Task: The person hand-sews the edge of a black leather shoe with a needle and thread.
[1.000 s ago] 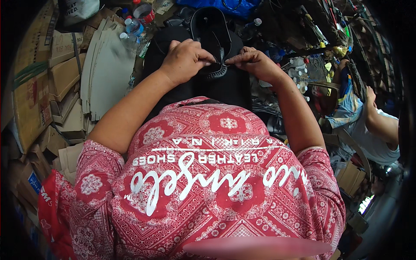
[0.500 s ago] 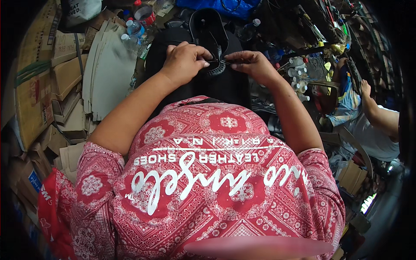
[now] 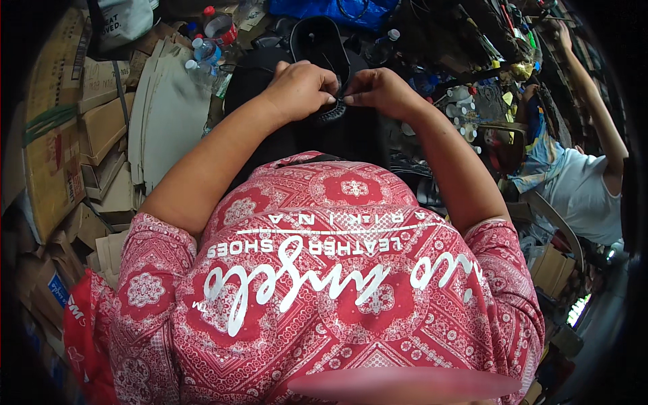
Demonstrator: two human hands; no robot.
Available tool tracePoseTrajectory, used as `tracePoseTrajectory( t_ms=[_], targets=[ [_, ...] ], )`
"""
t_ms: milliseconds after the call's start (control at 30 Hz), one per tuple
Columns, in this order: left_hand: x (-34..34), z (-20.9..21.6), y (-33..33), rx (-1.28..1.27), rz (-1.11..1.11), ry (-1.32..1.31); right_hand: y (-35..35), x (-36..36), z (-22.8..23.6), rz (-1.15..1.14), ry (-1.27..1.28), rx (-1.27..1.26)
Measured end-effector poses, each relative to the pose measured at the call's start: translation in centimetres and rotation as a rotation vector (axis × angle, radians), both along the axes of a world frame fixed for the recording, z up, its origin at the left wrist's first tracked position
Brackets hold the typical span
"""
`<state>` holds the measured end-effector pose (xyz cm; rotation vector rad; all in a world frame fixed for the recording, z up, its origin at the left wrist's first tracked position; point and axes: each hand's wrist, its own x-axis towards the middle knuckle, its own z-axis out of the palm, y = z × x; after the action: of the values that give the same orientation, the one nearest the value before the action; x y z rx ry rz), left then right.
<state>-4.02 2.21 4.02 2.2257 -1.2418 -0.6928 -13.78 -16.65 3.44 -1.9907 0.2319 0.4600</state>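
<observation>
A black shoe (image 3: 295, 46) lies across my lap, its opening facing up and its heavy ridged or stitched edge (image 3: 331, 116) toward me. My left hand (image 3: 302, 89) is closed at the left side of this near end, thumb and fingers pinched together. Across from it, my right hand (image 3: 383, 92) is pinched too, its fingertips almost meeting the left ones over the shoe. What the fingertips hold is too small and hidden to make out; a thin strand shows faintly inside the shoe. Dark trousers (image 3: 253, 108) lie beneath.
Flattened cardboard (image 3: 101, 131) and a grey sheet stack (image 3: 165, 115) stand at my left. Plastic bottles (image 3: 206, 50) and a blue bag (image 3: 337, 8) lie beyond my knees. Several small bottles (image 3: 462, 111) sit at right, near another person in a white shirt (image 3: 584, 192).
My hands have drawn closer together over the shoe, the right one moving left. The other person's arm at right has risen higher.
</observation>
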Motion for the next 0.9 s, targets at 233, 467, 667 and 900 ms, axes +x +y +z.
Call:
tracePoseTrajectory(
  t_ms=[233,467,667,900],
  targets=[
    [0.6,1.3,2.0,-0.062,-0.093,-0.247,-2.4,-0.8,-0.2,-0.09,0.022,0.209],
    [0.1,0.4,1.6,0.004,0.042,0.172,-1.6,-3.3,-1.1,-0.223,-0.09,0.206],
    [-0.3,0.0,0.8,-0.018,0.01,0.138,-2.1,-5.2,-1.4,-0.261,-0.122,0.191],
    [-0.1,-0.6,0.7,-0.024,-0.031,0.092,-2.7,-5.5,-1.2,-0.262,-0.222,-0.044]
  ],
)
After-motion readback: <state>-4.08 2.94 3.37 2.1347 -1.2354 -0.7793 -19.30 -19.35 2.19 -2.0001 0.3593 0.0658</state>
